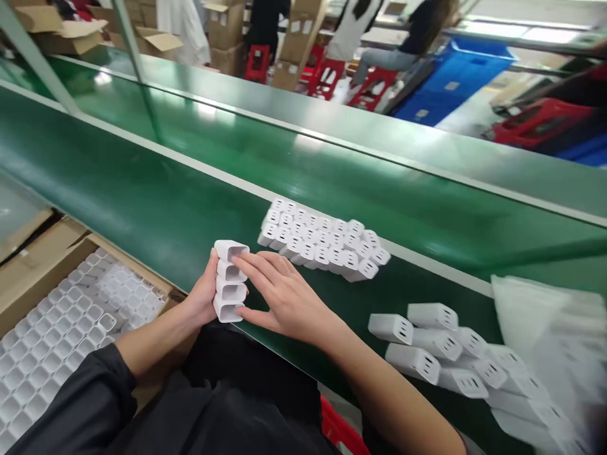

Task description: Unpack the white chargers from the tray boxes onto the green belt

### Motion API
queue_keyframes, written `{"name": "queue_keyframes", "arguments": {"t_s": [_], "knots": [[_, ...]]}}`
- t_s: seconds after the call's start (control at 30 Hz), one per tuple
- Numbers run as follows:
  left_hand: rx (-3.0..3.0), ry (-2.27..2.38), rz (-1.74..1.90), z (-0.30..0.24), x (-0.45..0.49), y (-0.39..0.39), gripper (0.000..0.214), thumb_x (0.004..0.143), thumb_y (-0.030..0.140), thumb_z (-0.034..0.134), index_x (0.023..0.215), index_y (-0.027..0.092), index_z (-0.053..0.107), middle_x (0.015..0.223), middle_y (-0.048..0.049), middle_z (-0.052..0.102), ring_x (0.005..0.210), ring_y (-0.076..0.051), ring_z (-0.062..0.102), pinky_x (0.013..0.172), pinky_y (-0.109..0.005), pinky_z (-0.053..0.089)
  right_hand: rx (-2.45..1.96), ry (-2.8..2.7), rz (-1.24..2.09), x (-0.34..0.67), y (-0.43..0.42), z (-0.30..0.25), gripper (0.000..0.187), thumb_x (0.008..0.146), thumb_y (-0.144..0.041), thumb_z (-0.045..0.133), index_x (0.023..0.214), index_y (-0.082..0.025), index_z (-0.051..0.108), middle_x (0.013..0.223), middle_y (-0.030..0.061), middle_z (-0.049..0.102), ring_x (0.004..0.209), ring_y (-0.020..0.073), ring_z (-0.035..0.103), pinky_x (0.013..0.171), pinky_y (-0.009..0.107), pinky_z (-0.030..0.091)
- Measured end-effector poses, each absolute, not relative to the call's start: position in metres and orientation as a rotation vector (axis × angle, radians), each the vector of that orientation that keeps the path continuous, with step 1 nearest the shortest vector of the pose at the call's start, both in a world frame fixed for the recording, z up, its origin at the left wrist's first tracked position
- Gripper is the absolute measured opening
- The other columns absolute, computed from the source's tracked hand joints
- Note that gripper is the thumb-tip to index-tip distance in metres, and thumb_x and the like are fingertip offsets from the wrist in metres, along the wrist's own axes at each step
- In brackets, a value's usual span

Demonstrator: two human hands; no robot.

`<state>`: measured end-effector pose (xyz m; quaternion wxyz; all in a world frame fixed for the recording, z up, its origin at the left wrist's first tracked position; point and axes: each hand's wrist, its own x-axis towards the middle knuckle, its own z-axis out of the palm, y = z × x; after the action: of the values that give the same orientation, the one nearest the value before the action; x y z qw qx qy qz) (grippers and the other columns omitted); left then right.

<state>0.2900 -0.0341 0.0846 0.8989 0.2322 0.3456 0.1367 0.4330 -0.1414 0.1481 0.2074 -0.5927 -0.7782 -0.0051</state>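
My left hand (203,291) is closed around a short row of several white charger housings (231,292), stacked side by side with their hollow ends facing right. My right hand (284,297) spans the same row, its fingertips at the upper housing's opening and its thumb against the lowest one. Just beyond, on the green belt, stands a tight block of white charger housings (322,240) with port slots facing up. To the right lies a looser pile of similar housings (436,344), slots toward me.
A cardboard box (90,243) with rows of hollow white housings is at lower left. Clear plastic bags (545,316), partly blurred, lie at right. The green conveyor belt (156,183) runs across. Behind it are seated people, red stools (327,79) and a blue bin (450,82).
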Motion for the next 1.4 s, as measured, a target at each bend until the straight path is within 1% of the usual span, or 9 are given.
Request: {"name": "queue_keyframes", "arguments": {"t_s": [0.23, 0.43, 0.6, 0.73, 0.83, 0.93, 1.2, 1.3, 1.4], "knots": [[0.282, 0.787, 0.677, 0.068, 0.216, -0.029, 0.059, 0.093, 0.063, 0.045, 0.116, 0.013, 0.066, 0.097, -0.0095, 0.074, 0.083, -0.019, 0.069, 0.077, -0.029, 0.055, -1.424, -2.499, -0.061, 0.360, -0.070, 0.131, 0.053, 0.079, -0.031, 0.070, 0.124, -0.008, 0.054, 0.118, 0.0162, 0.063, 0.100, 0.0301, 0.053, 0.080, 0.041, 0.045], [0.684, 0.980, 0.994, 0.026, 0.130, -0.036, 0.056, 0.090, 0.064, 0.050, 0.124, 0.020, 0.060, 0.120, -0.0075, 0.067, 0.115, -0.023, 0.059, 0.095, -0.034, 0.048, -1.062, -2.733, 0.029, 0.313, -0.004, 0.121, 0.054, 0.073, -0.030, 0.070, 0.121, -0.010, 0.055, 0.117, 0.0145, 0.063, 0.097, 0.0283, 0.051, 0.079, 0.039, 0.042], [1.356, 1.106, 0.652, 0.003, 0.088, -0.046, 0.034, 0.084, 0.036, 0.064, 0.116, 0.023, 0.063, 0.125, -0.0061, 0.063, 0.119, -0.023, 0.055, 0.106, -0.040, 0.040, -0.752, -3.009, -0.045, 0.265, 0.070, 0.102, 0.062, 0.073, -0.025, 0.072, 0.130, -0.011, 0.051, 0.129, 0.0145, 0.058, 0.112, 0.0293, 0.048, 0.086, 0.038, 0.039], [1.411, 1.066, 0.508, -0.003, 0.086, -0.038, 0.037, 0.084, 0.029, 0.060, 0.120, 0.021, 0.059, 0.126, -0.0089, 0.061, 0.117, -0.023, 0.056, 0.103, -0.040, 0.044, -0.516, -3.169, -0.178, 0.212, 0.121, 0.066, 0.060, 0.076, -0.018, 0.070, 0.133, -0.018, 0.053, 0.139, 0.0141, 0.050, 0.119, 0.0294, 0.046, 0.090, 0.037, 0.037], [1.316, 1.077, 0.516, -0.009, 0.087, -0.035, 0.036, 0.085, 0.029, 0.059, 0.119, 0.020, 0.057, 0.123, -0.0097, 0.062, 0.115, -0.022, 0.057, 0.100, -0.038, 0.047, -0.395, -3.244, -0.265, 0.180, 0.149, 0.041, 0.045, 0.089, -0.013, 0.054, 0.132, -0.027, 0.057, 0.140, 0.0127, 0.048, 0.121, 0.0291, 0.046, 0.090, 0.039, 0.036], [1.363, 1.065, 0.499, -0.013, 0.086, -0.035, 0.037, 0.083, 0.029, 0.060, 0.119, 0.020, 0.057, 0.125, -0.0091, 0.061, 0.116, -0.022, 0.056, 0.102, -0.039, 0.045, -0.330, -3.311, -0.310, 0.156, 0.170, 0.026, 0.042, 0.097, -0.014, 0.041, 0.130, -0.031, 0.060, 0.138, 0.0122, 0.050, 0.126, 0.0300, 0.042, 0.091, 0.041, 0.035], [1.373, 1.065, 0.448, -0.005, 0.086, -0.034, 0.040, 0.082, 0.029, 0.059, 0.120, 0.019, 0.057, 0.125, -0.0107, 0.061, 0.115, -0.024, 0.056, 0.102, -0.041, 0.044, -0.473, -3.339, -0.182, 0.145, 0.195, 0.010, 0.048, 0.096, -0.008, 0.038, 0.136, -0.029, 0.056, 0.134, 0.0139, 0.054, 0.117, 0.0266, 0.050, 0.091, 0.038, 0.038], [1.361, 1.062, 0.444, -0.006, 0.085, -0.032, 0.038, 0.081, 0.029, 0.059, 0.119, 0.019, 0.058, 0.123, -0.0102, 0.062, 0.114, -0.023, 0.057, 0.103, -0.040, 0.043, -0.791, -3.198, 0.125, 0.149, 0.193, 0.015, 0.053, 0.091, -0.004, 0.042, 0.139, -0.022, 0.051, 0.131, 0.0158, 0.057, 0.115, 0.0258, 0.054, 0.094, 0.038, 0.040], [1.347, 1.049, 0.475, -0.008, 0.086, -0.033, 0.039, 0.080, 0.031, 0.059, 0.117, 0.018, 0.059, 0.123, -0.0114, 0.062, 0.114, -0.024, 0.057, 0.104, -0.041, 0.042, -1.000, -3.130, 0.403, 0.147, 0.179, 0.022, 0.039, 0.086, -0.006, 0.049, 0.121, -0.015, 0.065, 0.118, 0.0152, 0.066, 0.108, 0.0269, 0.061, 0.089, 0.036, 0.045]]}}
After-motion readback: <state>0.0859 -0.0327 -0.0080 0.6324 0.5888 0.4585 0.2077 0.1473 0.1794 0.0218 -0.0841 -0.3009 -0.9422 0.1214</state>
